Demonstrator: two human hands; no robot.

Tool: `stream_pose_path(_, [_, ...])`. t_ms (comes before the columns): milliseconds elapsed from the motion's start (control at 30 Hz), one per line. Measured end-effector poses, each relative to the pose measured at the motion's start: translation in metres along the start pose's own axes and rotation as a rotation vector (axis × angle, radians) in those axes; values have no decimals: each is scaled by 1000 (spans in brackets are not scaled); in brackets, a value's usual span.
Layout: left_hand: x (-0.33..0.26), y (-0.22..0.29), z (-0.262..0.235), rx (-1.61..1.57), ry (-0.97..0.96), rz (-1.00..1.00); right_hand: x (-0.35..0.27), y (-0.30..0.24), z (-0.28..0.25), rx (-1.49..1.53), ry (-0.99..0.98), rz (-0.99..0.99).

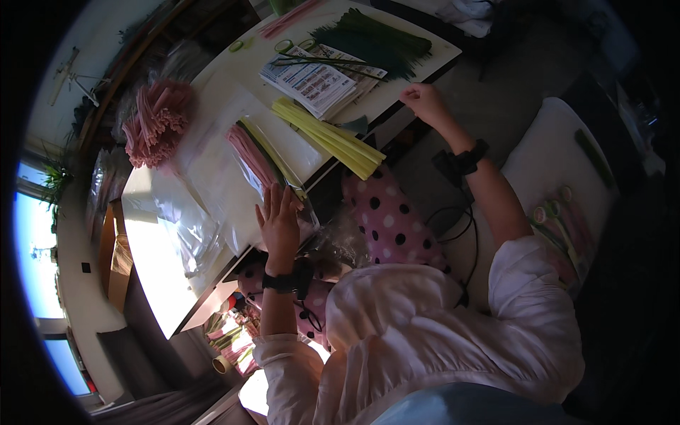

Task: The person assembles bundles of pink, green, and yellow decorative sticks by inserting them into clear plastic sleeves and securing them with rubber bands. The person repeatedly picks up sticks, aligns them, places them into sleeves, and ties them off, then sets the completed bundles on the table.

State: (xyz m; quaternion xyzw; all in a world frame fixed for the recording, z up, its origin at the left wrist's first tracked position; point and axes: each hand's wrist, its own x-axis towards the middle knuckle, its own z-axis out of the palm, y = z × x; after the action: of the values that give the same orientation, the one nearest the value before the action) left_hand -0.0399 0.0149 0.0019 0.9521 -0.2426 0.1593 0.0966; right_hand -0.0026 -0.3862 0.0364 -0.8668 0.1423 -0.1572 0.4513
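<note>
Meanwhile the left hand lies flat, fingers spread, on a clear bag of pink and yellow-green strips on the bench, while the right hand, extended forward, curls loosely at the bench edge, holding nothing visible.

Dark green strips fan across the table's far end beside a printed sheet. A heap of pink strips sits at the left edge, with a polka-dot pink cushion below the near edge.
</note>
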Motion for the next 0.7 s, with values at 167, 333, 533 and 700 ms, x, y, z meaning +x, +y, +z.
stream_pose_path(167, [2,22,3,178,-15,-71,77,48,2,-411,235,-23])
stream_pose_path(333, [12,40,4,186,-45,-168,111,65,20,-607,246,-33])
stream_pose_path(533, [7,38,-23,52,-136,-99,120,72,11,-654,177,1])
stream_pose_path(700, [0,39,-58,-76,-132,-25,111,49,-23,-424,-132,242])
